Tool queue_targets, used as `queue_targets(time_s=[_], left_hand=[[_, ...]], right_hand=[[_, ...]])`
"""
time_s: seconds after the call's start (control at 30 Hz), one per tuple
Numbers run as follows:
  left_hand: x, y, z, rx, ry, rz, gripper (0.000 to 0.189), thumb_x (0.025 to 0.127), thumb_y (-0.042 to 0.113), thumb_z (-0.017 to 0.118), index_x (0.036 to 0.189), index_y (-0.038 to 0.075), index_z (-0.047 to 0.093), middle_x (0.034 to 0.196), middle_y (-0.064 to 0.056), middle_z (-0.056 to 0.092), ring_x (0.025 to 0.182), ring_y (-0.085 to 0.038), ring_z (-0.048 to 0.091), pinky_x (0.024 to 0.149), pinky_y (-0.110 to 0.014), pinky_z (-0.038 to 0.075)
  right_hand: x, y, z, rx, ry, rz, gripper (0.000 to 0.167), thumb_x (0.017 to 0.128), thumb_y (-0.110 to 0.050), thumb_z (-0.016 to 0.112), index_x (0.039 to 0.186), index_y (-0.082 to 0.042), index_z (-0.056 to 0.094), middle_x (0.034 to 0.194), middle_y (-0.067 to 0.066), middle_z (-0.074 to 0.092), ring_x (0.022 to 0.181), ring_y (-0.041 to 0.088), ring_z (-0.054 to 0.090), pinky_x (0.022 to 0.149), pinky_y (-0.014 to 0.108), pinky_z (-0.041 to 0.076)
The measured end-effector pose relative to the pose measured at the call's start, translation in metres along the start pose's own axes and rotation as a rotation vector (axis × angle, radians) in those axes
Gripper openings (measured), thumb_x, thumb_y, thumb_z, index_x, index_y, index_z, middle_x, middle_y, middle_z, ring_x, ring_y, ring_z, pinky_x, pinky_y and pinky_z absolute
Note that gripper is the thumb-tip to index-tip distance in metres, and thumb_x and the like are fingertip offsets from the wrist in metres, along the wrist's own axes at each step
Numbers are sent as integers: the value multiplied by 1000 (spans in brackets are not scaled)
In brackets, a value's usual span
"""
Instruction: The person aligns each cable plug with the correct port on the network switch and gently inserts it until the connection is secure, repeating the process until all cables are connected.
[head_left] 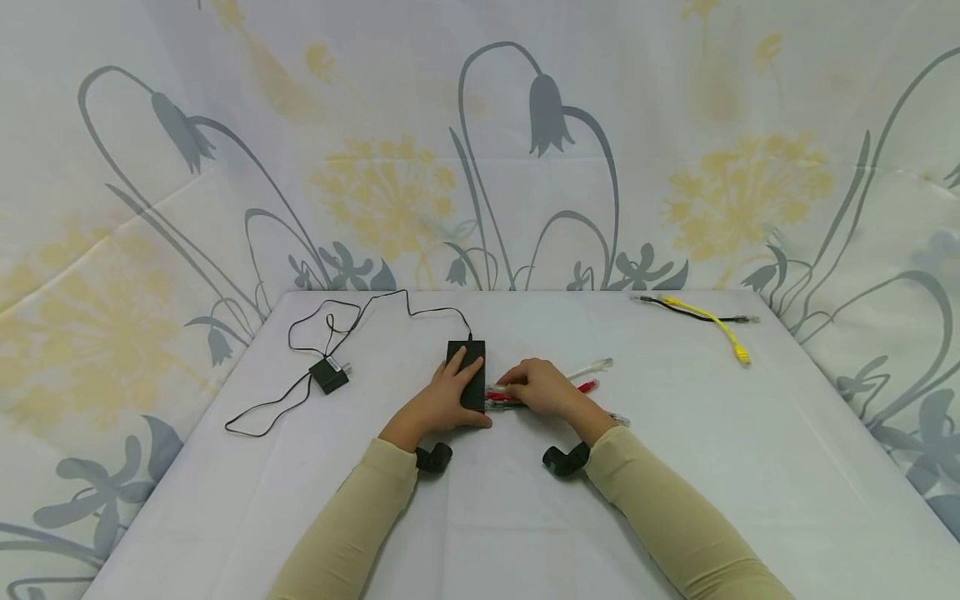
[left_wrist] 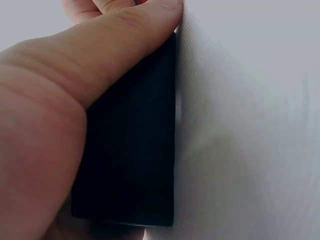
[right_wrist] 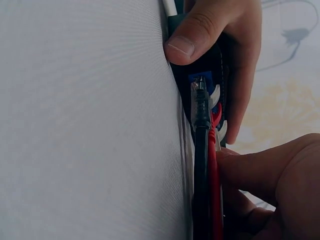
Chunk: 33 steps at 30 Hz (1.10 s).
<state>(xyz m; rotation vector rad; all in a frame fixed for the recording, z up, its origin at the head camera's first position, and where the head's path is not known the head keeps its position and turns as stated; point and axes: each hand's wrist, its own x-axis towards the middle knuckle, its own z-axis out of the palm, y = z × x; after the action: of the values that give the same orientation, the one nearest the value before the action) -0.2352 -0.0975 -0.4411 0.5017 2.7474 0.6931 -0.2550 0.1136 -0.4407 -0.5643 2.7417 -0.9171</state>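
Observation:
A black network switch (head_left: 468, 396) lies on the white table, its port side facing right. My left hand (head_left: 442, 396) grips it, fingers over the top and thumb at the near end; in the left wrist view the thumb runs along the dark casing (left_wrist: 132, 150). Black (right_wrist: 201, 150) and red (right_wrist: 215, 165) network cables run to the blue ports, their plugs lined up close together. Just beyond the red one, my right hand (head_left: 543, 387) pinches a white network cable (head_left: 588, 369) near its plug. Fingers partly hide that plug, so I cannot tell how deep it sits.
A thin black power cord (head_left: 438, 311) leaves the switch's far end and loops left to a black power adapter (head_left: 328, 375). Yellow (head_left: 720, 325) and black (head_left: 690, 312) network cables lie crossed at the back right. A flowered curtain (head_left: 480, 150) hangs behind the table.

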Motion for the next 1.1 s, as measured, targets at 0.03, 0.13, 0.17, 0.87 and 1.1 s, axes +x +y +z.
queue_targets(time_s=[0.03,0.13,0.17,0.87,1.1], left_hand=[[0,0,0,1,-3,-2,103,75,55,78,156,30,20,165,-3,-3,149,-43,5,109,-62,31],[-1,2,-1,2,-10,-5,103,75,55,77,156,30,19,165,-4,-4,149,-43,4,109,-62,31],[-1,2,-1,3,-12,-6,103,76,55,77,156,30,19,165,-4,-5,149,-44,3,109,-63,30],[-2,4,-1,1,-33,-9,101,78,54,75,157,29,16,165,-5,-8,149,-45,2,109,-64,30],[-2,4,-2,6,-41,-18,101,79,54,74,157,30,15,165,-4,-9,148,-46,1,109,-63,30]], right_hand=[[0,0,0,-3,-1,-5,22,95,-19,60,110,-18,75,114,2,70,112,23,60,96,45,47],[1,1,0,-6,-1,-18,21,95,-19,60,109,-17,76,113,2,71,111,23,60,96,45,47],[1,0,0,-9,-1,-20,21,95,-19,60,109,-17,76,112,2,71,111,23,60,96,45,47],[2,-3,-3,1,-29,-7,21,94,-19,62,108,-15,76,113,4,71,114,25,59,98,45,46],[3,-3,-2,-4,-23,-18,21,94,-18,62,108,-14,76,112,4,71,112,25,59,97,45,47]])
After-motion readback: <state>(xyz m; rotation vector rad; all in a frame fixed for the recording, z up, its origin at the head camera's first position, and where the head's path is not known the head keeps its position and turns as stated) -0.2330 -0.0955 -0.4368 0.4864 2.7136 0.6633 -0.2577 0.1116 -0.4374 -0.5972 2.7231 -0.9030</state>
